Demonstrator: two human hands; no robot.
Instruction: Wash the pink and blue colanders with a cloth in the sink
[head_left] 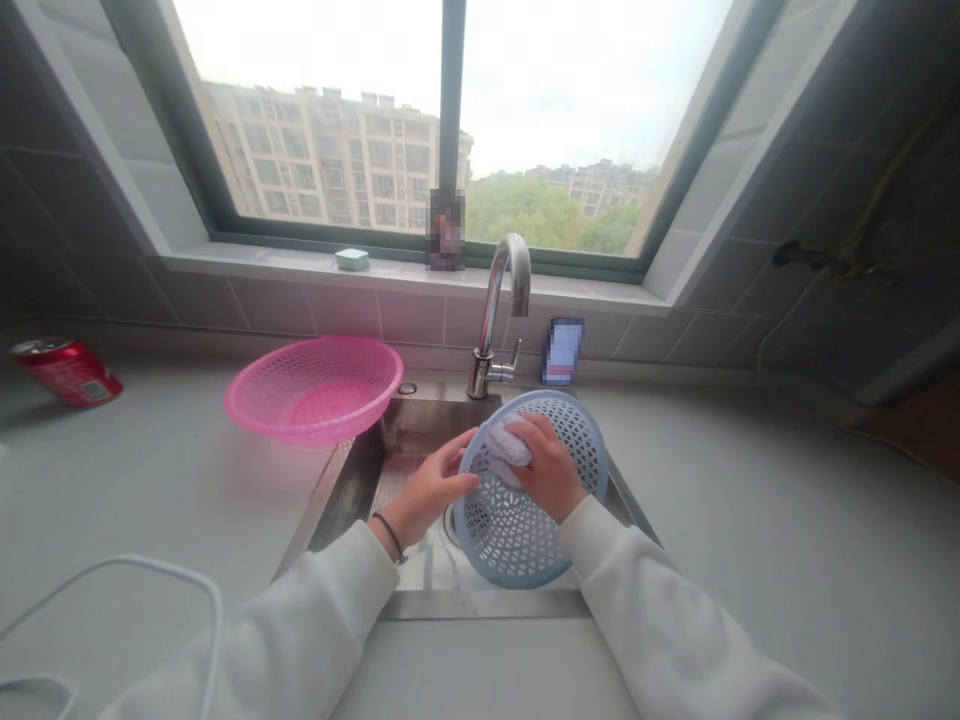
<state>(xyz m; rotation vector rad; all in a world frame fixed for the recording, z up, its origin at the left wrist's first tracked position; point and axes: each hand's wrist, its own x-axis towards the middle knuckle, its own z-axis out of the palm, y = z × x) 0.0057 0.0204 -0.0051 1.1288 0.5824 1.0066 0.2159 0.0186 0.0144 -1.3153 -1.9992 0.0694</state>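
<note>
A round light-blue perforated basket (pixel 517 530) is tilted up over the steel sink (pixel 360 470). My left hand (pixel 431 490) grips its left rim, fingers closed on the edge. Inside the basket, my right hand (pixel 550 468) presses a crumpled pale cloth (pixel 506 447) against the upper part of the mesh, fingers curled round the cloth. Both arms wear white sleeves, and a dark band sits on my left wrist.
A pink perforated basket (pixel 315 388) rests on the counter at the sink's left edge. A chrome tap (pixel 499 310) stands behind the sink. A red can (pixel 67 370) lies far left, a white cable (pixel 112 590) near left. A green soap dish (pixel 352 259) sits on the windowsill.
</note>
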